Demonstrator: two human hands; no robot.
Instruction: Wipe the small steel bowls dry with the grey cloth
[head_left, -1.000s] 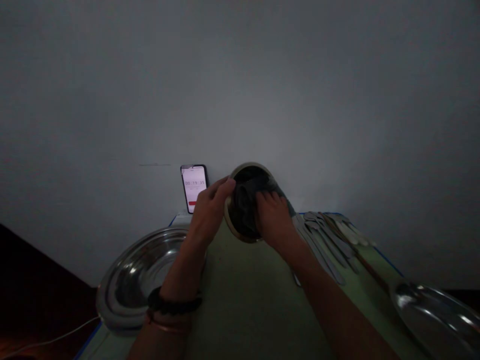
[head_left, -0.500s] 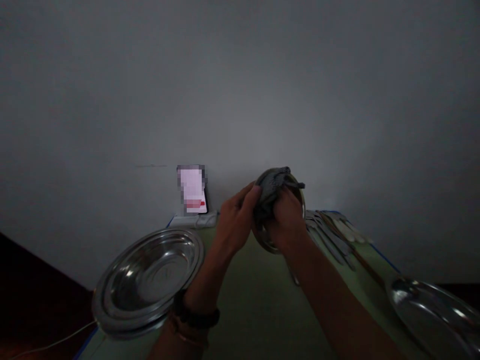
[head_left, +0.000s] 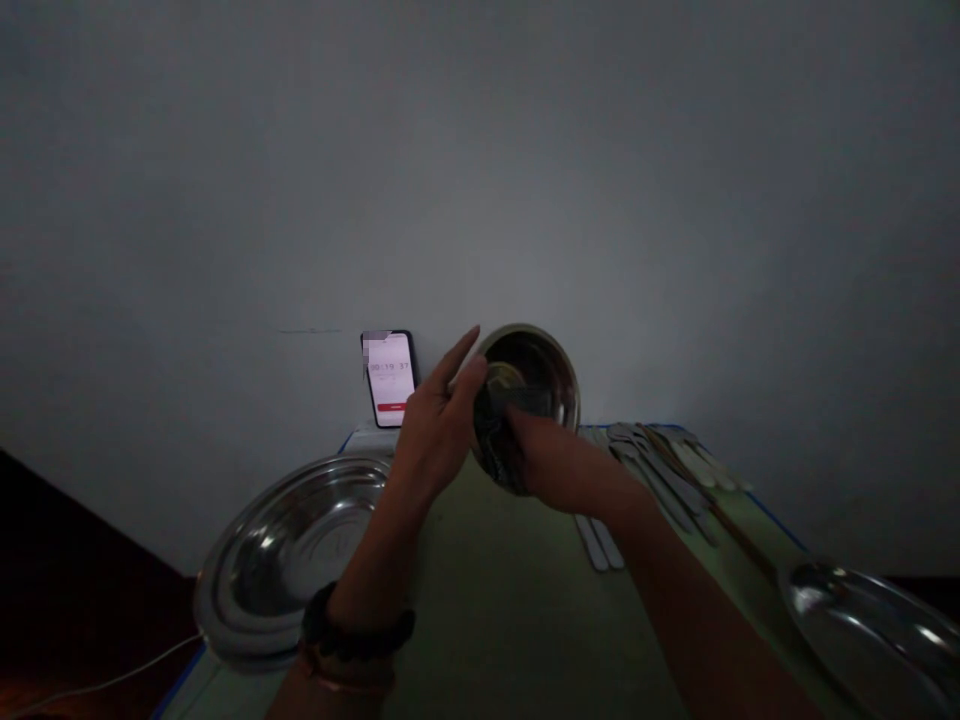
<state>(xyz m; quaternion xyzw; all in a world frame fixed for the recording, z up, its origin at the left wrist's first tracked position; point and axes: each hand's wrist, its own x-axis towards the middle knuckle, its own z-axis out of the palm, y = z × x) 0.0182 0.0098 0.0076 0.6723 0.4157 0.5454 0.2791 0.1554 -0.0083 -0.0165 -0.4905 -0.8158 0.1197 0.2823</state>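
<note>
A round metal bowl (head_left: 564, 375) is held up above the table, its hollow side facing me. My left hand (head_left: 442, 420) grips the bowl at its left rim, the thumb over the edge and the other fingers behind it. Inside the lower part of the bowl, my right hand (head_left: 551, 455) presses a dark grey cloth (head_left: 499, 440) against the metal. The fingers of that hand are partly hidden by the cloth and the bowl. A dark beaded bracelet (head_left: 356, 630) circles my left wrist.
Stacked metal basins (head_left: 247, 590) stand at the left of the green table (head_left: 502, 620). A lit phone (head_left: 391, 380) leans on the wall at the back. To the right lie several pieces of cutlery (head_left: 664, 480) and a large metal ladle or scoop (head_left: 870, 620).
The bowl has moved a little left and its inside now shows more. The cloth and my right hand have shifted from the upper part down to the lower left of the bowl.
</note>
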